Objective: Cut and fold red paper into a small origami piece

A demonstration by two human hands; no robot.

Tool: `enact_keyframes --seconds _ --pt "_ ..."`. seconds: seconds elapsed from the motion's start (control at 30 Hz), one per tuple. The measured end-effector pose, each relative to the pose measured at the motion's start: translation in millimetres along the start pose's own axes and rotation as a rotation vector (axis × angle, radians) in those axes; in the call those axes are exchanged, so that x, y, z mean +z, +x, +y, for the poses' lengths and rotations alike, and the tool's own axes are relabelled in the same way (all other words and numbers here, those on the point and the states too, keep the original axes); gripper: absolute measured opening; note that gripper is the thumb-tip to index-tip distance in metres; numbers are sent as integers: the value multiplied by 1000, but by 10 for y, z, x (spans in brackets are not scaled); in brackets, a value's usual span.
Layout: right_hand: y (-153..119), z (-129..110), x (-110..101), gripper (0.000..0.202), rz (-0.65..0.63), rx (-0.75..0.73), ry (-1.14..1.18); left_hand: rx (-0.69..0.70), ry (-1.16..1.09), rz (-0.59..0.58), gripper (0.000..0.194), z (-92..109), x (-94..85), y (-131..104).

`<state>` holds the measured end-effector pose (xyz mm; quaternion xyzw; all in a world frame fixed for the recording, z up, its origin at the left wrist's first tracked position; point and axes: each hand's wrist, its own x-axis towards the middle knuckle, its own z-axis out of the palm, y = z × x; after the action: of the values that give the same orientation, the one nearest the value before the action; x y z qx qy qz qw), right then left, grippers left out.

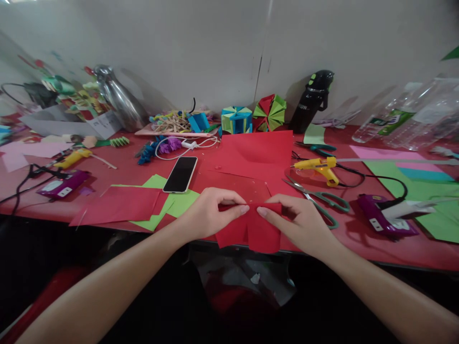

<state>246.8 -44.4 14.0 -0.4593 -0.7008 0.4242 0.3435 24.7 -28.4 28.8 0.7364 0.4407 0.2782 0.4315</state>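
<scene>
Pinching the red paper (263,236) by its twelve o'clock edge in the head view, with the left hand (212,211) at ten and the right hand (303,220) at two, about equally near. Lying toward six o'clock from both, creased or split twelve-to-six; cannot tell the long axis.

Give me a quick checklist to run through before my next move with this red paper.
1. Left hand pinching the held red paper: ok.
2. Right hand pinching it too: ok.
3. Scissors nearby: ok, lying beside the right hand.
4. Phone off the green paper: not ok, its near end overlaps it.
5. Nearer yellow glue gun hot: cannot tell, though an orange glow shows on it.
</scene>
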Motion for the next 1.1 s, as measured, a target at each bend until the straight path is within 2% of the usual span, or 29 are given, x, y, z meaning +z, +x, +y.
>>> enact_keyframes --seconds 0.13,0.3,0.47,0.67,0.73,0.9,1.1 --pt "38 11 -47 22 -17 12 50 4 -6 23 14 4 -10 10" --pt "82 81 -137 23 46 82 154 -13 -23 26 14 23 -13 27" --pt "84 110 -170 32 -33 124 264 -43 -77 -7 16 28 2 27" --pt "104 107 -172 37 -32 154 295 -84 -111 -17 18 4 25 32" --pt "107 107 -188 38 -34 147 251 -103 -131 -7 18 1 36 34" --pt "91 90 -237 39 71 -13 -64 -148 -176 -41 19 9 51 46" --pt "69 17 -157 35 15 -105 -212 -167 -80 -265 19 15 44 5"
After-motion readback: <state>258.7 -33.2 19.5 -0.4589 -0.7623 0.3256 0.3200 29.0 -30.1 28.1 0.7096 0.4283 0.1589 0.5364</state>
